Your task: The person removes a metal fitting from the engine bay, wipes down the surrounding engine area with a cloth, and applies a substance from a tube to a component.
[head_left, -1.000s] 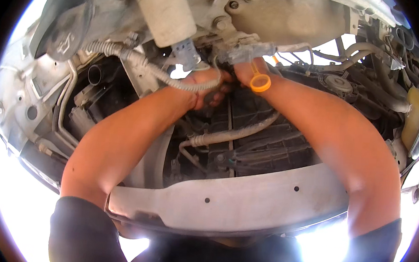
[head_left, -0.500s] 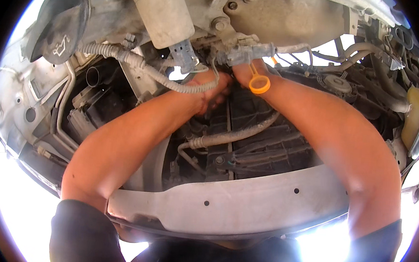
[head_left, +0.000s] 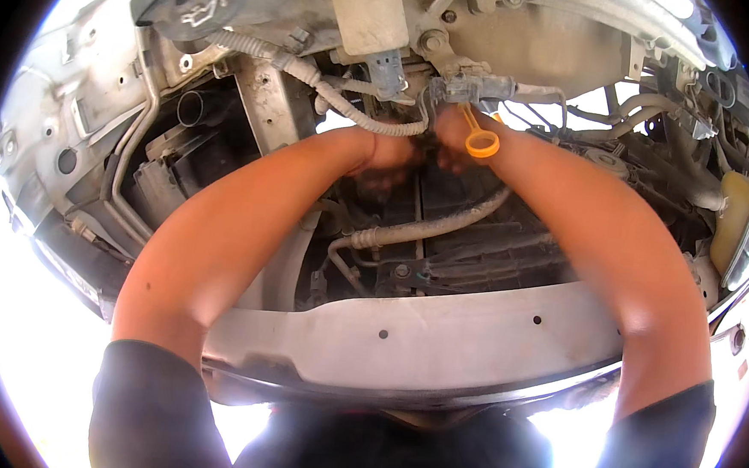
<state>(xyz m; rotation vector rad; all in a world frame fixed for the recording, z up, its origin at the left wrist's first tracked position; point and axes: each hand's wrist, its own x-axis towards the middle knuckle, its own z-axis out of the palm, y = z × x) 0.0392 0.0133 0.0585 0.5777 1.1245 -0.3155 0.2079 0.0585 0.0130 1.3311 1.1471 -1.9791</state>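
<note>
A long, pale metal crossbeam runs below the orange, ring-shaped plastic handle. Beyond it — left of the handle — the bare left hand reaches partly behind a grey corrugated hose; the bare right hand is closer beside the handle. Seemingly two-handed work, next calling for careful feel — whether either grip is clenched or released, I cannot tell.

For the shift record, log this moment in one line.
left hand: partly behind grey ribbed hose; right hand: partly behind orange plastic ring handle; grasp: cannot tell, blurred; nearer body: pale metal crossbeam
</note>
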